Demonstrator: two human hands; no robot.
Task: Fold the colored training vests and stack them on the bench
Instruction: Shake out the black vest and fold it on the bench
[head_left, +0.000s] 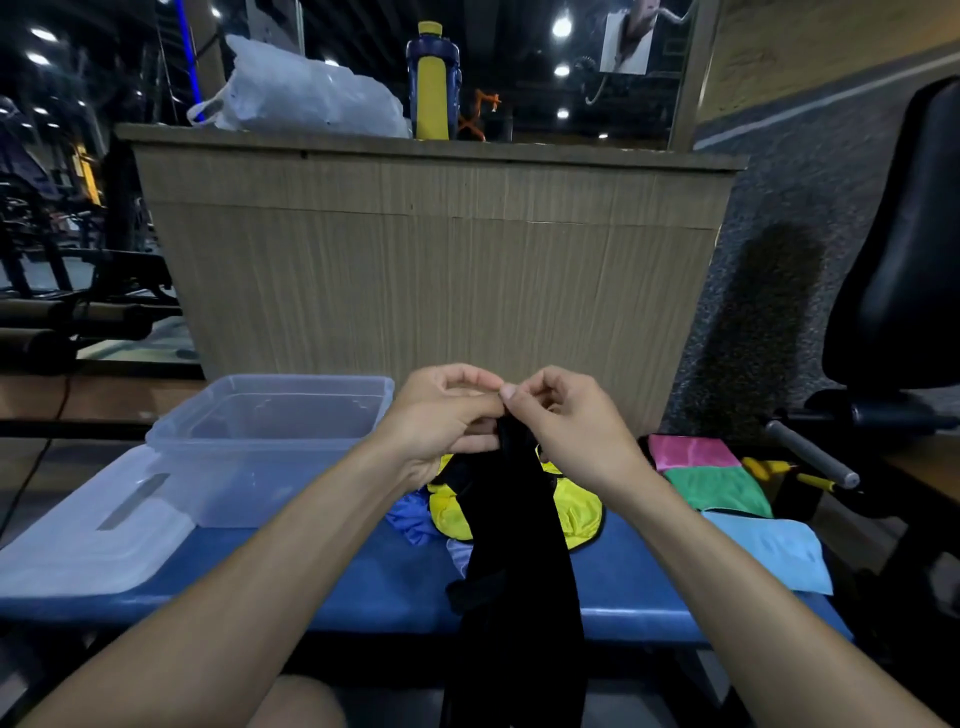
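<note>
Both hands are pinching the top edge of a black fabric training vest (519, 571) and holding it up above the blue padded worktop (374, 577). The left hand (441, 415) is gripping the cloth with curled fingers and thumb, and the right hand (566, 421) is pinching it just beside the left, the two thumbs nearly touching. The black vest is hanging straight down from the hands, draping over the worktop's near edge and on below it.

Behind the hanging vest, a crumpled yellow vest with black trim (576, 514) is lying on the worktop, with a bunched blue vest (410, 517) just to its left. To the right, three folded cloths are sitting in a row: a pink one (691, 453) farthest back, a green one (719, 491) in the middle and a light blue one (774, 551) nearest.

On the left of the worktop a clear plastic storage bin (270, 447) is standing open, with its translucent lid (88, 540) lying flat beside it. Beyond, a tan wood-grain counter (431, 260) is carrying a white plastic bag (306, 93) and a blue and yellow bottle (432, 83).
</note>
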